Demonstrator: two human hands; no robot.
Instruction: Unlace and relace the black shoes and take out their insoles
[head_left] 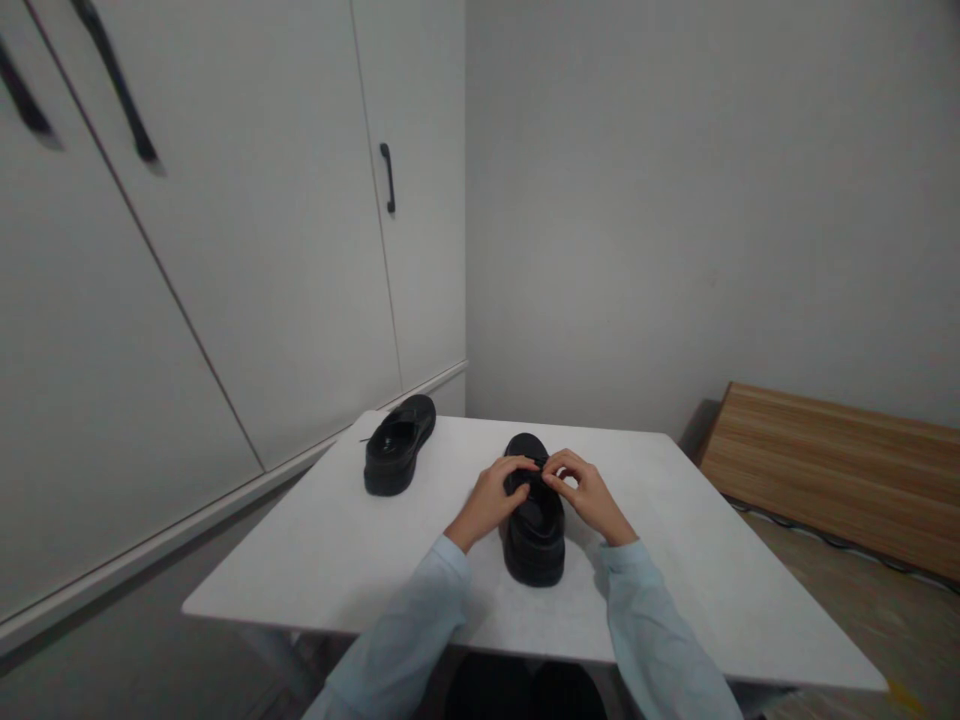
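A black shoe (534, 560) stands on the white table in front of me, its toe pointing away and its heel towards me. Over its lacing area my left hand (496, 495) comes in from the left, fingers closed in a pinch on a dark shoelace (538, 464). From the other side my right hand (583, 490) pinches at the same spot with thumb and forefinger. The lace is thin and mostly hidden by the fingertips. A second black shoe (390, 470) sits apart at the table's back left, a thin lace end sticking out beside it.
The white table (337, 570) reaches from my lap towards the corner of the room. White cupboards (285, 250) with black handles run along the left. At the right, a wood-grain board (832, 470) stands by the grey wall, with a dark cable along its lower edge.
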